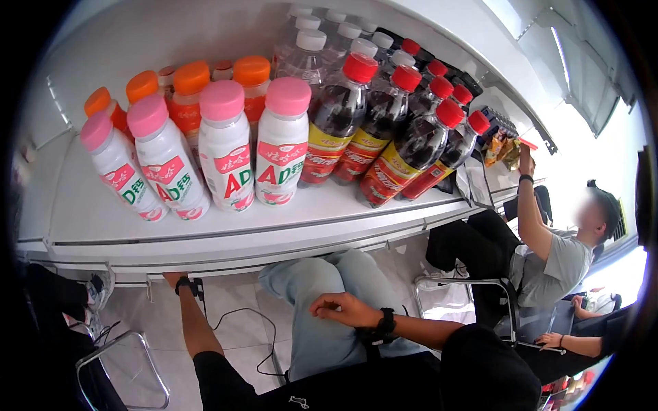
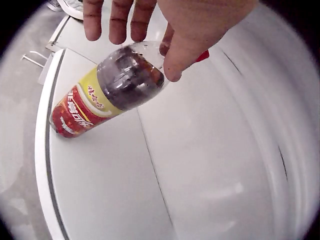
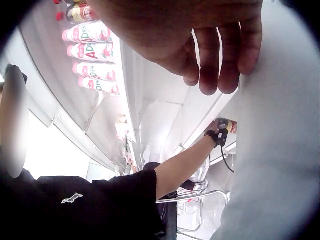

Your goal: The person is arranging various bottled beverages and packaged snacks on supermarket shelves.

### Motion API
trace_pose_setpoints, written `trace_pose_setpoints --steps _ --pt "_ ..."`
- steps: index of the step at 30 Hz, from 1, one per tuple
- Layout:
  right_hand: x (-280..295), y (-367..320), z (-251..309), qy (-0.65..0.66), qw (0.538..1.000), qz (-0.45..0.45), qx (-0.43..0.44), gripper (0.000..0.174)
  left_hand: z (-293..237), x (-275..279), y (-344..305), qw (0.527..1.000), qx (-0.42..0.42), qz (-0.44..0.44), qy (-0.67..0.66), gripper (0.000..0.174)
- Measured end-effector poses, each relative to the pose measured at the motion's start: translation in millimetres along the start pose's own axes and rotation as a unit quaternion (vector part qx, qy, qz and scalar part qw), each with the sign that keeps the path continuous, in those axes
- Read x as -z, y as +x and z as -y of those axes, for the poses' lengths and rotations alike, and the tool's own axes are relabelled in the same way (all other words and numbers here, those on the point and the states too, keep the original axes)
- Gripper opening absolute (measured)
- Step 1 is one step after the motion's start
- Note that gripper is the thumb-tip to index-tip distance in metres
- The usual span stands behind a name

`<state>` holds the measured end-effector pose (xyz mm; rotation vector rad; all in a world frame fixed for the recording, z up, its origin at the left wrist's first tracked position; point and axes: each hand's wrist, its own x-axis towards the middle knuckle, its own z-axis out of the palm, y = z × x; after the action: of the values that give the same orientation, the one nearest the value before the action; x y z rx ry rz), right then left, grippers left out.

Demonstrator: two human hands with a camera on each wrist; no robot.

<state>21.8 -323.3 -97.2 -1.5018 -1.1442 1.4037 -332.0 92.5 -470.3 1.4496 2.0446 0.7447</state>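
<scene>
Under the upper shelf's front edge, my left hand (image 1: 174, 277) is mostly hidden in the head view. In the left wrist view, the left hand (image 2: 200, 30) holds a cola bottle (image 2: 112, 85) near its neck between thumb and index finger, the other fingers held out. That bottle has dark liquid, a yellow and red label and a red cap, and is on a white lower shelf (image 2: 115, 175). My right hand (image 1: 346, 309) hovers over my lap, fingers loosely bent and holding nothing; in the right wrist view its fingers (image 3: 227, 65) hang down.
On the upper shelf (image 1: 226, 229) stand pink-capped white bottles (image 1: 229, 147), orange-capped bottles (image 1: 188, 103), red-capped cola bottles (image 1: 336, 120) and clear white-capped bottles (image 1: 301, 58). A seated person (image 1: 555, 253) reaches to the shelf at right. Metal chairs (image 1: 140, 356) and a cable (image 1: 274, 335) are below.
</scene>
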Motion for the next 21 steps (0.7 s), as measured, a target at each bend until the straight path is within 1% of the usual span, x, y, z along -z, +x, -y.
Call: trace_pose_setpoints --steps 3,6,9,10,12,14,16,17,18,20,21 --pt "4 -2 -2 -0.012 1.0 -0.009 -0.001 0.02 -42 40 -41 0.997 -0.051 -0.015 0.056 0.048" --pt "7 -3 -1 -0.005 1.0 -0.02 0.009 0.019 -37 57 -71 0.974 -0.167 -0.087 0.122 0.042" --pt "11 -7 0 -0.004 0.999 -0.023 0.025 0.019 -42 87 -118 0.969 -0.231 -0.075 0.037 0.034" --pt "12 -8 2 -0.008 0.999 -0.02 0.024 0.02 -43 97 -132 0.969 -0.243 -0.044 0.025 0.029" --pt "11 -12 6 -0.009 0.999 -0.018 0.031 0.02 -53 117 -165 0.949 -0.31 -0.055 -0.023 0.028" --pt "11 -17 11 -0.004 0.999 -0.017 0.043 0.02 -55 142 -187 0.95 -0.301 0.063 -0.043 0.029" --pt "10 -20 13 -0.003 0.998 -0.015 0.066 0.02 -85 176 -224 0.927 -0.347 0.126 -0.063 0.031" --pt "10 -22 13 -0.003 0.997 -0.014 0.078 0.02 -110 197 -247 0.922 -0.351 0.149 -0.068 0.032" --pt "9 -23 11 -0.03 0.996 -0.008 0.086 0.024 -138 218 -270 0.917 -0.352 0.174 -0.071 0.033" --pt "3 -26 4 -0.081 0.991 0.01 0.102 0.033 -191 257 -309 0.905 -0.359 0.201 -0.109 0.033" --pt "-3 -26 7 -0.091 0.988 0.019 0.122 0.041 -215 274 -327 0.898 -0.356 0.21 -0.151 0.033"
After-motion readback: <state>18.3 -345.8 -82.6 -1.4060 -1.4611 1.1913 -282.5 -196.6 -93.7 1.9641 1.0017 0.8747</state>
